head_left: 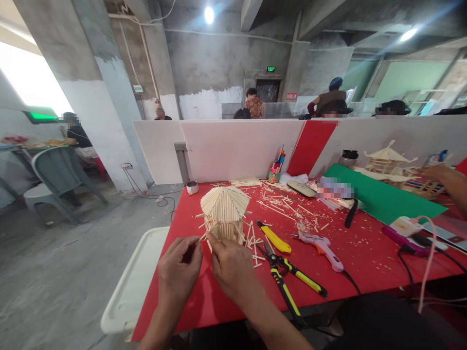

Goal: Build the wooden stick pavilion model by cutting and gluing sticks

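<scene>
A small house model built of thin wooden sticks, with a many-sided sloping roof, stands on the red-covered table. My left hand is at its near left corner, thumb and fingers pinched on a thin wooden stick that juts out there. Against the model's near side rests my right hand, its fingers bent and closed. Its fingertips touch the front of the model, and what they grip is hidden. To the right of that hand lie loose sticks, pruning shears with black and yellow handles, and a yellow utility knife.
A pink glue gun with a cord lies right of the shears. Stick scraps, a pen cup and a small round tin are farther back. A white partition borders the table; a co-worker's arm reaches in at right.
</scene>
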Demonstrator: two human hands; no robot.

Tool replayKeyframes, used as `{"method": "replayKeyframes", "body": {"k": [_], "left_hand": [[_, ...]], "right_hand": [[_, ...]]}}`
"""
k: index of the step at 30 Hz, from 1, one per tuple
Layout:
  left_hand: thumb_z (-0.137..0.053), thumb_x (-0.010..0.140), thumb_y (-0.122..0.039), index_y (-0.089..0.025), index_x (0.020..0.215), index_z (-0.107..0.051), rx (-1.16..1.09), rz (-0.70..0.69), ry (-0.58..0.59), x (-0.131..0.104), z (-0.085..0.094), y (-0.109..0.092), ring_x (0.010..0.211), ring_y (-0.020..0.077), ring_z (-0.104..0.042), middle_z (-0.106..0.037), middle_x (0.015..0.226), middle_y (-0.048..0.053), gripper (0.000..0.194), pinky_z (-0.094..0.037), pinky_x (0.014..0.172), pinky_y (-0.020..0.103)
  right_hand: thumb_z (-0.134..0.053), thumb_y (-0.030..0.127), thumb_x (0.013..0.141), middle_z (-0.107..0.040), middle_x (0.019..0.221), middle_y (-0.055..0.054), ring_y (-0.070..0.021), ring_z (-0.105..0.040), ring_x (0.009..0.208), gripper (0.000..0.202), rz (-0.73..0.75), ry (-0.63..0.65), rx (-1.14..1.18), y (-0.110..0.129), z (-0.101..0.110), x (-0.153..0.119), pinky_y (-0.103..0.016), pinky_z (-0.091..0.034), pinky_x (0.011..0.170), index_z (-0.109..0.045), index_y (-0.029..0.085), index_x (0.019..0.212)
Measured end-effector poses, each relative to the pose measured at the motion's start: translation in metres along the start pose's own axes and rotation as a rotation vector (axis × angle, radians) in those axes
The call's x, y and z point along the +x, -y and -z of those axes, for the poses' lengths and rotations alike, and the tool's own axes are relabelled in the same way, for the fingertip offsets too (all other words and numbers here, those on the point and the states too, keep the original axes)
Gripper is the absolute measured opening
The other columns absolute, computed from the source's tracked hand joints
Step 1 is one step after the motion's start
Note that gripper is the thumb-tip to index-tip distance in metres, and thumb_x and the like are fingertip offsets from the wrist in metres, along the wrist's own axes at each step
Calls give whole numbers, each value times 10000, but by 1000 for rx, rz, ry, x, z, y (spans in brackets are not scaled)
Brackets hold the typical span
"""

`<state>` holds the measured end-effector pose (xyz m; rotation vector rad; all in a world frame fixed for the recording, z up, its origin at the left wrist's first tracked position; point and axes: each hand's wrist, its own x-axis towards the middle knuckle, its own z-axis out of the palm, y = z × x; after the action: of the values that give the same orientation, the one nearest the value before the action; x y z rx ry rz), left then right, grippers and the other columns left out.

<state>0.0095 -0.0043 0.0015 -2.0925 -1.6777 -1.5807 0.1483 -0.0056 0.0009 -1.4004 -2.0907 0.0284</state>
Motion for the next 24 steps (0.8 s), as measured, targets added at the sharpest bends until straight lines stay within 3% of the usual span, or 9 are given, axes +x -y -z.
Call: {"method": "replayKeyframes", "body": {"k": [16, 21, 24], "left_hand": [[-558, 855, -242, -211, 814, -680, 21, -1, -5, 0, -1, 1, 667, 148, -637, -677, 763, 11, 132, -495, 641, 248], [-556, 860, -260, -211, 858, -688, 52, -38, -85, -1, 19, -12, 676, 147, -631, -674, 801, 23, 140, -495, 658, 255], [-574, 857, -299, -217, 846, -682, 18, 38, -123, -6, 32, -21, 610, 132, -601, -643, 759, 10, 136, -486, 602, 242]], "right_hand": [[-469, 176, 852, -677, 848, -45, -179, -635, 791, 480, 12, -21, 11, -2, -2, -1, -256, -446, 651, -519, 241, 1326], [-444, 199, 886, -658, 854, -61, -183, -613, 797, 421, 82, -190, 97, 4, 3, -7, -264, -455, 678, -546, 203, 1295], [-427, 274, 931, -666, 857, -60, -155, -614, 781, 366, 39, -306, 330, 8, 8, -14, -254, -476, 722, -564, 178, 1257]]}}
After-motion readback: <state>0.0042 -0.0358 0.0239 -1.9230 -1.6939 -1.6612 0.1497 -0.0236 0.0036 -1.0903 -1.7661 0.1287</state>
